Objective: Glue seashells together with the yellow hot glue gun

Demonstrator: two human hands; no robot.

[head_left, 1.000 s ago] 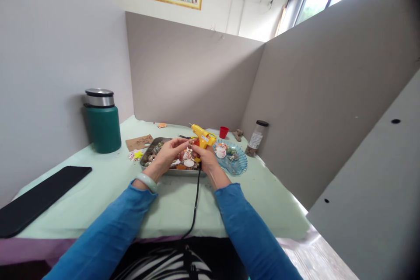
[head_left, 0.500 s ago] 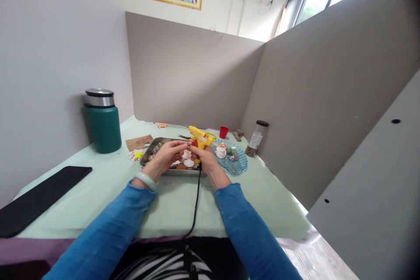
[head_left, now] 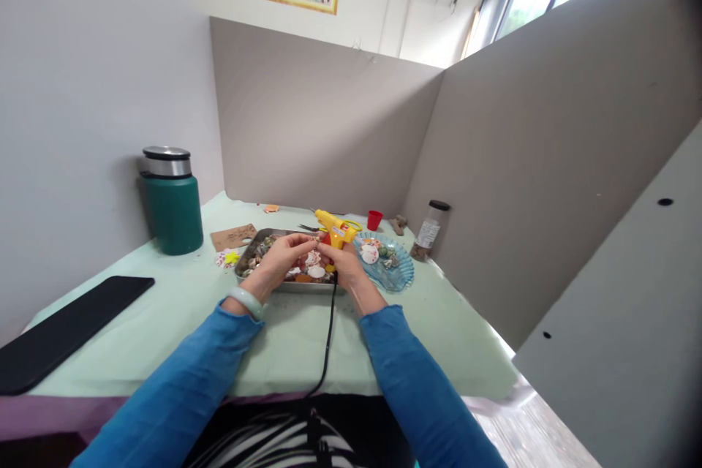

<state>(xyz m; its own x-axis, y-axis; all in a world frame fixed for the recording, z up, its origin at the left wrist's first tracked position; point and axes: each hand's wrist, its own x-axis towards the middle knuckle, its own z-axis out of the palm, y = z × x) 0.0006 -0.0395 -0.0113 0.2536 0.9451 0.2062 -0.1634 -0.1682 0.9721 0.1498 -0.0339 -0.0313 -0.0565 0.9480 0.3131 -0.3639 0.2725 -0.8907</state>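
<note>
My right hand (head_left: 341, 265) grips a yellow hot glue gun (head_left: 333, 227), nozzle pointing left, its black cord (head_left: 327, 336) running back toward me. My left hand (head_left: 279, 257) pinches a small shell close to the nozzle; the shell is too small to see clearly. Both hands hover over a metal tray (head_left: 257, 241) filled with several shells. A blue shell-shaped dish (head_left: 403, 274) with a few shells lies just right of the tray.
A green thermos (head_left: 171, 203) stands at the left wall. A black flat pad (head_left: 66, 329) lies at the near left. A brown card (head_left: 233, 237), a red cup (head_left: 374, 220) and a dark-lidded jar (head_left: 431, 231) sit on the pale green tabletop. Grey partitions enclose the desk.
The glue gun has dipped slightly lower and moved left toward my left hand. Both hands stay over the tray.
</note>
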